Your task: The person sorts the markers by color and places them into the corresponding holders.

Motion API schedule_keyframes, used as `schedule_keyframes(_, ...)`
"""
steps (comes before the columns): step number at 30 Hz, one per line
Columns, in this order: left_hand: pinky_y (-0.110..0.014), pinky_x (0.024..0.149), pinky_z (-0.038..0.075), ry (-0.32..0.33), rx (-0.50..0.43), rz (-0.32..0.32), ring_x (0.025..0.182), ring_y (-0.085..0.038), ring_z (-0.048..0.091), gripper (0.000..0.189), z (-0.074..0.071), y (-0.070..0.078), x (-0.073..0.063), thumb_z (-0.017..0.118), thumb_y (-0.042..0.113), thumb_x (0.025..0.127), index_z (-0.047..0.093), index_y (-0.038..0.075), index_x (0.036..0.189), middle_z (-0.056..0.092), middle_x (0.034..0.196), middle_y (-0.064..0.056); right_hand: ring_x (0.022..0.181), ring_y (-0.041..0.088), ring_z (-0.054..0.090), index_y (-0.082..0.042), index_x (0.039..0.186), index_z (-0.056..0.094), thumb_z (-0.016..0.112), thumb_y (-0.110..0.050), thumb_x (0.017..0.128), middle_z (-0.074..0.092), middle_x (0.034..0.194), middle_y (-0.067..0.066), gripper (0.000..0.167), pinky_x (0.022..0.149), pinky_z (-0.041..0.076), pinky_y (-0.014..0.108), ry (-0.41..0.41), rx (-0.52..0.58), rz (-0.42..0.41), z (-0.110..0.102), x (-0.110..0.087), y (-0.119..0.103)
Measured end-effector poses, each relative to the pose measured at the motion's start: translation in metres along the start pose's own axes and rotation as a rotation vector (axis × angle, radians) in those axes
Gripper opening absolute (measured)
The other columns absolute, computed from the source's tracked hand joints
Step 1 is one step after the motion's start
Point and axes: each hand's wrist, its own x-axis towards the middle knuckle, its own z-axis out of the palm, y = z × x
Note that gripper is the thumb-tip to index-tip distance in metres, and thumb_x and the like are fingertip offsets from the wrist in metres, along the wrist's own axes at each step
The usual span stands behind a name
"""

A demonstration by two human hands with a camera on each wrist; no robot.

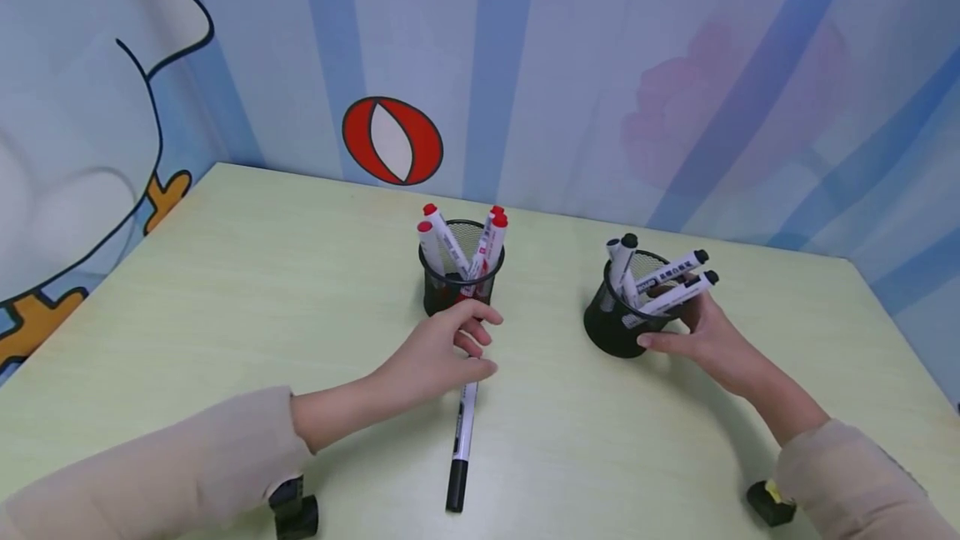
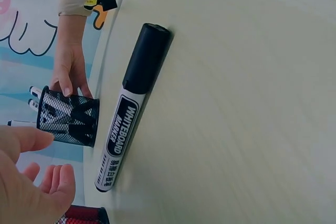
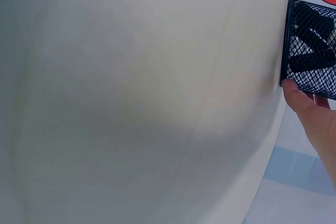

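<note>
In the head view, my left hand (image 1: 431, 352) hovers over the far end of a whiteboard marker (image 1: 462, 432), its fingers loosely bent with nothing visible between them. That marker lies on the table, black cap toward me; the left wrist view shows the marker (image 2: 126, 108) apart from my thumb and fingers. My right hand (image 1: 712, 344) holds a black mesh pen cup (image 1: 618, 327), thumb on its near side and fingers behind it, partly hidden. Several black-capped markers (image 1: 667, 272) lean out of this cup. The right wrist view catches the mesh cup (image 3: 315, 51) at its edge, with the hand (image 3: 317, 124) against it.
Just beyond my left hand stands another mesh pen cup (image 1: 438, 294), holding several red-capped markers (image 1: 491, 240). The pale table (image 1: 300, 273) meets a wall (image 1: 562, 65) with blue stripes and cartoon figures behind and at the left.
</note>
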Motion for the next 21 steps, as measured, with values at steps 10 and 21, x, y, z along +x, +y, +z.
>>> schedule_keyframes(10,-0.027,0.065,0.052,0.042,0.045,-0.127,0.082,-0.017,0.058,0.044,-0.006,-0.006,-0.005,0.074,0.001,0.076,0.055,0.01,0.116,0.058,0.093,-0.006,0.135,0.035,0.02,-0.008,0.143,0.013,0.073,-0.008,0.079,0.028,0.142,0.019,0.087,0.104,0.019,0.057,0.009,0.007,0.001,0.001,0.0,-0.002)
schedule_keyframes(21,-0.026,0.056,0.044,-0.054,0.149,-0.252,0.063,-0.018,0.051,0.055,-0.002,-0.013,-0.005,0.077,0.007,0.074,0.05,0.009,0.122,0.05,0.092,-0.009,0.136,0.038,0.017,-0.007,0.144,0.01,0.073,-0.009,0.08,0.026,0.144,0.02,0.09,0.105,0.017,0.059,0.008,0.006,0.005,0.001,-0.001,-0.003)
